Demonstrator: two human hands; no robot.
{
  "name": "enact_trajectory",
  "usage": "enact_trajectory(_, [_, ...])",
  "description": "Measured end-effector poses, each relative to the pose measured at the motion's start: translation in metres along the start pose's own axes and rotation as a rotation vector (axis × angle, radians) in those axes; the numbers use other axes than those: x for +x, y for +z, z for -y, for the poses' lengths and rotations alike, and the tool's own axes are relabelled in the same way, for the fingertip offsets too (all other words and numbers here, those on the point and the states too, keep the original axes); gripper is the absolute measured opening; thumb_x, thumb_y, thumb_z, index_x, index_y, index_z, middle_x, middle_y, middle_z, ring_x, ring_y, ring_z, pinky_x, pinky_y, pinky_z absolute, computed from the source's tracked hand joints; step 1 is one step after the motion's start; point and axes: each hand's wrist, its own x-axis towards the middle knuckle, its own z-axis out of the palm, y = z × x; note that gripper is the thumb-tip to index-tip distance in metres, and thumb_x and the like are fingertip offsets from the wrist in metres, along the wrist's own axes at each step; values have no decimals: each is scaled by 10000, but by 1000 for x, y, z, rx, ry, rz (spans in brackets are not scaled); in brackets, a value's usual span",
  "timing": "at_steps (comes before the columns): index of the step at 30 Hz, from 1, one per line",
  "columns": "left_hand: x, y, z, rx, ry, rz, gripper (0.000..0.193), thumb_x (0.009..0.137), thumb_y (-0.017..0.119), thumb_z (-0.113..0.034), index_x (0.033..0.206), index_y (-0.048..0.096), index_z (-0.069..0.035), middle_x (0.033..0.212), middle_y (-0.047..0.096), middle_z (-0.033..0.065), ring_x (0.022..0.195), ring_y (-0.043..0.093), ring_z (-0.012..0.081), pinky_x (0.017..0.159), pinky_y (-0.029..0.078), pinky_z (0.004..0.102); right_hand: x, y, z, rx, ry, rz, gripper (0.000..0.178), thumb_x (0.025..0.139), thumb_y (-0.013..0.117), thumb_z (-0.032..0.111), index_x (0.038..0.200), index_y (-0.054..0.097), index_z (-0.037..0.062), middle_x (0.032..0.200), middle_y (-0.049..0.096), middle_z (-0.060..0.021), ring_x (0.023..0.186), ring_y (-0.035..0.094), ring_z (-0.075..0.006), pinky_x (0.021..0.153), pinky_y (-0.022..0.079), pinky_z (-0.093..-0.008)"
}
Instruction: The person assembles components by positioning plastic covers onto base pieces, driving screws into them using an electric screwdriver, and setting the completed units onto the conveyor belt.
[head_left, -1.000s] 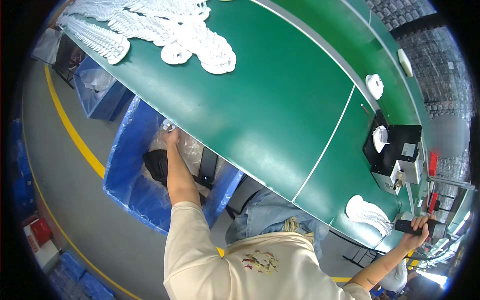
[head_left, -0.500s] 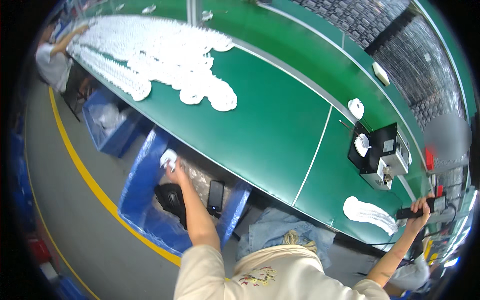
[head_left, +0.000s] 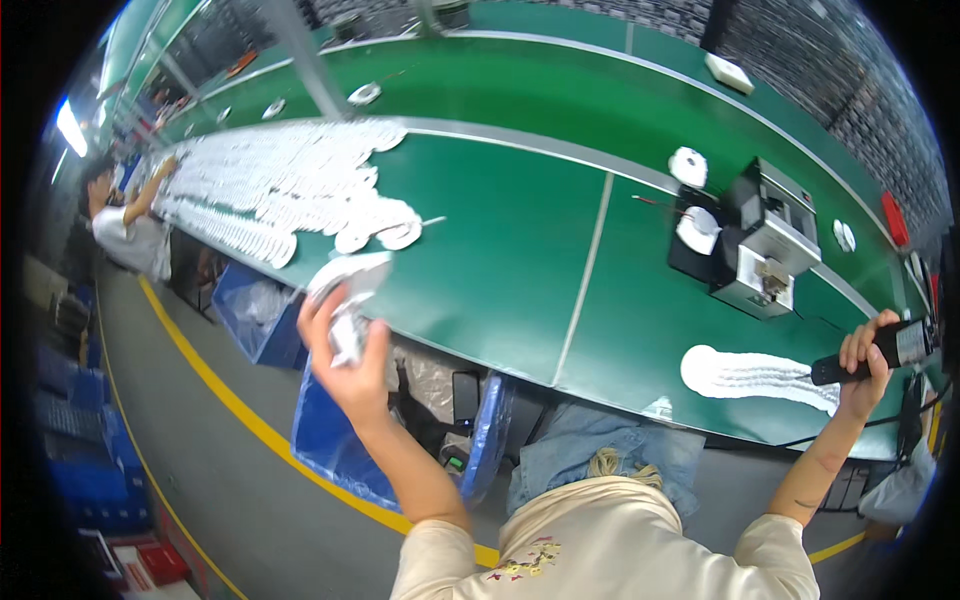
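Observation:
My left hand (head_left: 345, 352) is closed around a white plastic disc-shaped part (head_left: 352, 276), held tilted over the table's near edge; the part is slightly blurred. In my right hand (head_left: 868, 366) is a black electric screwdriver (head_left: 843, 369), gripped around its body at the right end of the table. Its tip points left, over a row of overlapping white round parts (head_left: 745, 372) on the green table (head_left: 500, 260). Behind that row stands a black and silver machine (head_left: 765, 235), with a white round part (head_left: 697, 231) resting on its black base.
A large pile of white round parts (head_left: 270, 185) covers the table's left side. Below the near edge sits a blue bin (head_left: 335, 445) holding a dark bag and a phone (head_left: 466, 398). A seated person (head_left: 132, 235) reaches toward the pile's far end. Behind runs a green conveyor (head_left: 530, 100).
My left hand has risen from over the blue bin to above the table edge with the white part. The right hand still grips the screwdriver. My view has tilted up.

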Motion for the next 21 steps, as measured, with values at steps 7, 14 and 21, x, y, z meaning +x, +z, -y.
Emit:
enact_trajectory(7, [94,166,34,231,-241,1018,412,631,678,-172,1026,652,-59,1151,527,160,1061,520,292,908,413,322,3,8,-7,62,-43,-65,420,736,630,143,1069,409,16,637,414,-24,450,386,-95,430,355,-227])
enact_trajectory(14, [88,197,-32,345,203,946,366,644,642,-75,1009,638,-41,1003,572,124,912,586,236,781,479,320,-11,-14,7,47,-57,-106,476,713,657,192,1065,389,20,604,409,-11,419,381,-89,406,352,-216])
enact_trajectory(21, [-18,218,-61,-119,-218,1490,314,640,782,-73,926,663,-21,790,638,50,625,582,113,579,483,256,13,-7,-10,120,-13,-116,457,654,658,136,1007,410,-15,596,441,-47,394,403,-106,378,378,-239])
